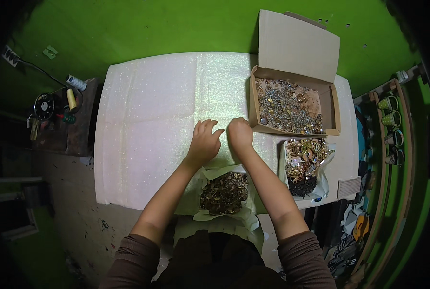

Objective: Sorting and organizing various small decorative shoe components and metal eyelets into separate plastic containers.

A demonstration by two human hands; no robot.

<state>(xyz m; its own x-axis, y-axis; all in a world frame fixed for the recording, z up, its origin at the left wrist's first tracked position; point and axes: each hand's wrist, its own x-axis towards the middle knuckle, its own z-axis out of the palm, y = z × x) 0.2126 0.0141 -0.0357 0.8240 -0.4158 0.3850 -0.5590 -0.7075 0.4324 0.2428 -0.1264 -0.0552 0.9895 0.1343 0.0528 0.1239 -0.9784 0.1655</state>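
Observation:
Over the middle of the shimmering white cloth (147, 106), my left hand (205, 143) is open, its fingers spread and slightly bent, with nothing visible in it. Just to its right, my right hand (240, 133) is closed in a fist; whatever it may hold is hidden. The hands are close but apart. Between my forearms, at the near table edge, lies a heap of dark brown and bronze beads or trinkets (223, 192) on pale green paper (246, 217).
An open cardboard box (299, 45) of small grey and gold beads (284, 108) stands back right. Nearer is a tray of gold and black trinkets (304, 161). Thread spools (72, 98) sit on a side table at left. A wooden rack (403, 139) stands at right.

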